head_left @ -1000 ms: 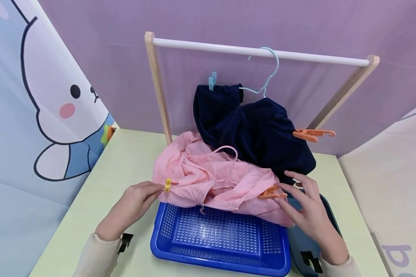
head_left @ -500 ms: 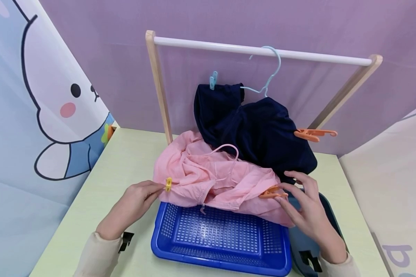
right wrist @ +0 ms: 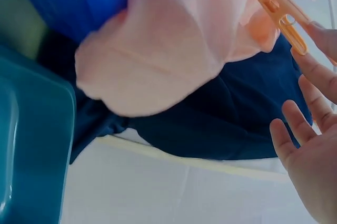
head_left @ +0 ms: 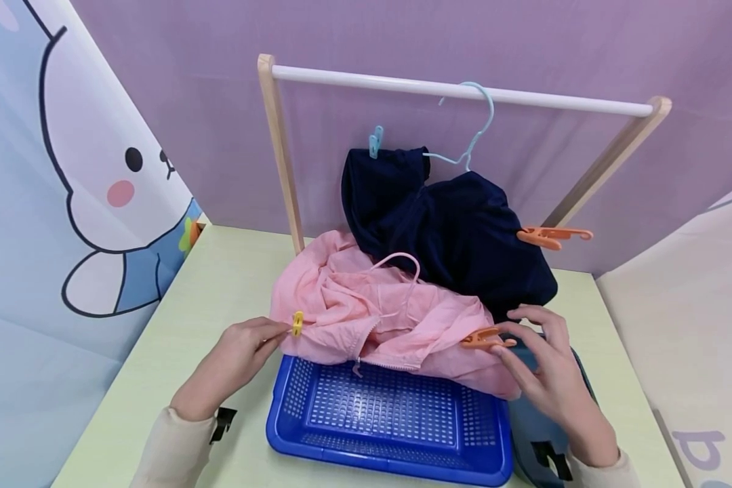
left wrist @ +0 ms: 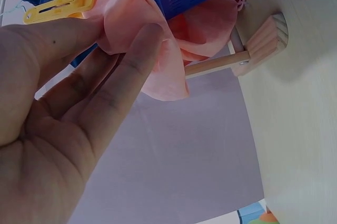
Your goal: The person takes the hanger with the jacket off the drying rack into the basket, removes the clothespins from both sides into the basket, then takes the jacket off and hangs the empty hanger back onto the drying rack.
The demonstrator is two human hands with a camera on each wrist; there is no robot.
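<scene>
A pink zip-up jacket (head_left: 341, 285) lies bunched across the back of the blue basket (head_left: 384, 407). Its left edge is pinched between thumb and fingers of my left hand (head_left: 232, 362), close beside a yellow clothespin (head_left: 297, 324) clipped on the fabric. On the other side, my right hand (head_left: 545, 369) pinches the handle ends of an orange clothespin (right wrist: 281, 16) between thumb and index finger, its other fingers spread. This clothespin lies against the jacket's right part; whether its tips grip the cloth I cannot tell. A pink drawstring (head_left: 402, 257) loops up from the jacket.
Behind, a navy garment (head_left: 451, 230) hangs by a light blue hanger (head_left: 483, 122) from a rack's white bar (head_left: 366, 83). A blue clothespin (head_left: 375, 142) and another orange clothespin (head_left: 552, 236) sit on it. A teal bin (right wrist: 39, 129) stands right of the basket.
My right hand has shifted slightly right together with the orange clothespin it pinches. My left hand and the jacket's left side stay nearly still.
</scene>
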